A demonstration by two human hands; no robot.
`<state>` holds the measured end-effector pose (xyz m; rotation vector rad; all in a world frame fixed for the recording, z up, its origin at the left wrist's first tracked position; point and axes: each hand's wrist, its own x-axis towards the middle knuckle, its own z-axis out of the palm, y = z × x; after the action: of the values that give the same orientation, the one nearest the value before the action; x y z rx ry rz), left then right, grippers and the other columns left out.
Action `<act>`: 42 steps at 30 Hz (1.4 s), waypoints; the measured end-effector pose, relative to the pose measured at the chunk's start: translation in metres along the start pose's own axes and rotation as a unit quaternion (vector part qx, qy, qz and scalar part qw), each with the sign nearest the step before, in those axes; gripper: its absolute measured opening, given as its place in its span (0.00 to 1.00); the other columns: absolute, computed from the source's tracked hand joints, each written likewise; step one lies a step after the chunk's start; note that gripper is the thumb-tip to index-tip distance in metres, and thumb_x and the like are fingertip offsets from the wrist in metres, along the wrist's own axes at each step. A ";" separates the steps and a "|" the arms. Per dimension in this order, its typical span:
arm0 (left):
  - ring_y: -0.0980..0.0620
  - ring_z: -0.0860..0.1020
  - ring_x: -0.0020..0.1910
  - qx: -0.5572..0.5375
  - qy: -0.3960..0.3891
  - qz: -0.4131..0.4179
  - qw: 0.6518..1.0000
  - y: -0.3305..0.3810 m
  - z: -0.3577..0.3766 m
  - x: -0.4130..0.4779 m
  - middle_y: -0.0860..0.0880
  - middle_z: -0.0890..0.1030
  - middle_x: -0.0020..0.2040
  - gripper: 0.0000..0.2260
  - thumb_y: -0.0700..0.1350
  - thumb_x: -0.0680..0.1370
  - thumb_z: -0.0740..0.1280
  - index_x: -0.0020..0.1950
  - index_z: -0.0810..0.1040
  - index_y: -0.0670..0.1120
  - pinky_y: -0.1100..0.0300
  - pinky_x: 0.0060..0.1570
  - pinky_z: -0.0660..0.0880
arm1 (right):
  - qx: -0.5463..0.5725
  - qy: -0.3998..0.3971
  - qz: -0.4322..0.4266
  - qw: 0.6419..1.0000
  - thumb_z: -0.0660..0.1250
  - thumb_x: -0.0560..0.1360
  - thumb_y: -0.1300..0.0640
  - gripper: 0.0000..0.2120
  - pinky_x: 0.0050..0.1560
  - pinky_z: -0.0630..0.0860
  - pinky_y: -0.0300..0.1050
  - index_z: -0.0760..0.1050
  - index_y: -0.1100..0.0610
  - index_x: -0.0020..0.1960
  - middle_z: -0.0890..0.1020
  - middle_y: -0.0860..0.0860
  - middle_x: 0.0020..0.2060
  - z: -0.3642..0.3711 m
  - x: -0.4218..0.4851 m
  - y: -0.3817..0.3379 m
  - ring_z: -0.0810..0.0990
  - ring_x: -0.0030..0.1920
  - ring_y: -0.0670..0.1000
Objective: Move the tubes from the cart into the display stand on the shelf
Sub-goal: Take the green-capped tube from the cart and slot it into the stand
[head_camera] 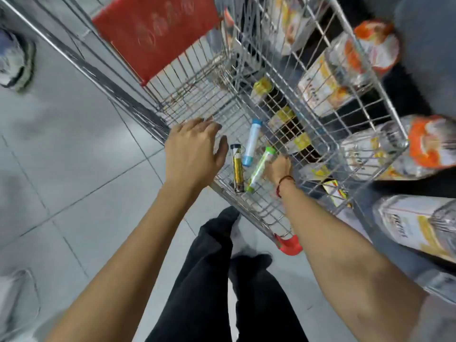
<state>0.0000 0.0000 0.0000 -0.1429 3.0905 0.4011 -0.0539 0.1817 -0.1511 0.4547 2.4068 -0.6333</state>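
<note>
Fingers of our right hand point(280, 167) curl down beside the green-capped pale tube point(261, 169), touching it; whether they grip it we cannot tell. Our left hand point(195, 150) hovers spread wide, holding nothing. Blue-capped white tube point(252, 142) and black-capped gold tube point(238, 171) lie in the wire cart point(197, 95).

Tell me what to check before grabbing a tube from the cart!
1. Tubes within reach: green tube, blue tube and gold tube lie in the cart: ok.
2. Right hand at the green tube: ok.
3. Right fingers closed on it: cannot tell, they are hidden.
4. Left hand free: ok, open above the cart's edge.
5. Display stand in view: not ok, none seen.
</note>
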 end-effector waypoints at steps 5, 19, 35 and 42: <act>0.44 0.77 0.56 -0.012 0.035 -0.003 0.999 -0.003 0.006 0.001 0.45 0.83 0.51 0.14 0.49 0.76 0.62 0.53 0.80 0.43 0.50 0.50 0.71 | 0.064 0.003 0.033 0.997 0.64 0.76 0.56 0.20 0.54 0.76 0.52 0.67 0.68 0.62 0.73 0.65 0.61 0.011 0.031 -0.009 0.76 0.58 0.63; 0.43 0.79 0.49 -0.028 0.085 0.009 0.996 0.000 0.006 0.001 0.45 0.84 0.47 0.11 0.48 0.75 0.63 0.49 0.81 0.44 0.51 0.45 0.70 | 0.037 -0.028 -0.003 0.999 0.69 0.73 0.59 0.06 0.38 0.73 0.40 0.75 0.60 0.48 0.76 0.56 0.45 -0.022 0.019 -0.006 0.75 0.42 0.53; 0.39 0.80 0.38 -0.037 0.002 0.020 0.999 0.018 -0.011 0.003 0.39 0.83 0.40 0.05 0.39 0.69 0.71 0.43 0.82 0.42 0.49 0.39 0.75 | 0.004 0.072 -0.166 0.984 0.69 0.71 0.65 0.17 0.59 0.73 0.46 0.76 0.58 0.60 0.77 0.61 0.58 -0.168 -0.100 0.001 0.76 0.58 0.60; 0.38 0.79 0.43 -0.108 -0.027 0.131 0.985 0.099 -0.018 0.019 0.39 0.82 0.51 0.10 0.37 0.70 0.71 0.51 0.81 0.40 0.47 0.41 0.77 | 0.047 0.164 -0.210 0.963 0.66 0.68 0.66 0.17 0.55 0.70 0.45 0.76 0.58 0.56 0.74 0.60 0.53 -0.254 -0.171 0.015 0.74 0.58 0.60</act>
<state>-0.0283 0.0892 0.0419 0.2709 3.0102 0.7349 -0.0349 0.3022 0.1308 0.0839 2.8295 -0.9182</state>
